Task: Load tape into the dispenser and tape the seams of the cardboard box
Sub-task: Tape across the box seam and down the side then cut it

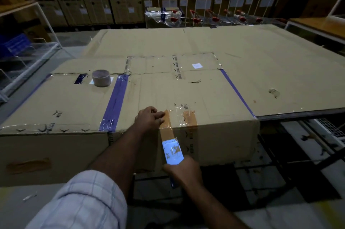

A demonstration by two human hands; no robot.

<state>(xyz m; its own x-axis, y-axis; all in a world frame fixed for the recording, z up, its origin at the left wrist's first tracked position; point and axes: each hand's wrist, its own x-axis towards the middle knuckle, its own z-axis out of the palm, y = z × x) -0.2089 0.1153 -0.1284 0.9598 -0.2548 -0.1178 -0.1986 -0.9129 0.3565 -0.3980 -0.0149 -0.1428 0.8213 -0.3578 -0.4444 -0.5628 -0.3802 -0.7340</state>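
1. Nearest, one rolled-up pale checked sleeve (84, 202) covers the left arm, which reaches forward over the front face of the cardboard box (214, 96).
2. Right hand (183, 171) sits low against that front face, its grip closed around a tape dispenser (172, 151) whose pale plate faces up; how much of the handle it covers is hidden.
3. One strip of brown tape (166, 127) runs from the dispenser up over the box's front top edge.
4. Left hand (149, 118) lies flat on the box top, fingers pressing the tape's upper end down; its grip encloses nothing.
5. Just right of it sits one second, shorter brown tape patch (190, 118), also folded over the edge.
6. Two purple tape bands cross the top: a wide one (114, 100) to the left, a thin one (236, 91) to the right.
7. One spare tape roll (101, 77) stands upright farther back on the left, well apart from both hands.
8. Flat cardboard sheet (261, 56) covers the counter beyond, with bare room right of the box.
9. Stacked cartons (89, 4) line the back wall.
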